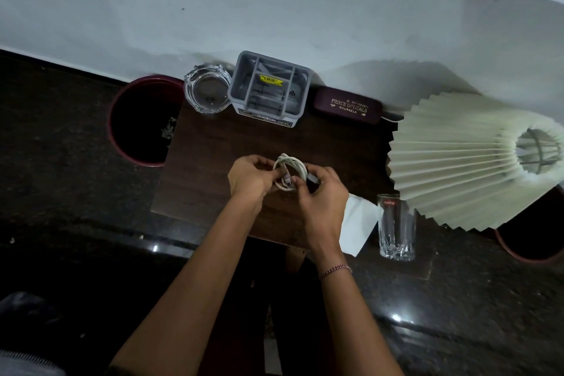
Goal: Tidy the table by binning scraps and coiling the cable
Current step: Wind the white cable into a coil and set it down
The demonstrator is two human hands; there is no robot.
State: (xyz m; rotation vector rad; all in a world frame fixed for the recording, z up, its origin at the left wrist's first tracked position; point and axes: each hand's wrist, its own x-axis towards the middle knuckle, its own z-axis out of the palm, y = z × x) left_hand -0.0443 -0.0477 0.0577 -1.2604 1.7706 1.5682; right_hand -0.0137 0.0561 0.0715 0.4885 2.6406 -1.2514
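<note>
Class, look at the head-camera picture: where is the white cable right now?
The white cable is coiled mid-frame above the wooden table, held between the left hand and right hand, nearer than the grey organiser.

Along the wall: glass ashtray, grey compartmented organiser, maroon spectacle case. At right: pleated lampshade, clear tumbler beside white paper.

The scene was dim, and the floor was almost black. The pale wall took the most light and carried soft shadows behind the lamp shade. Small glare spots shone on the floor. The wide lens bent the edges.
</note>
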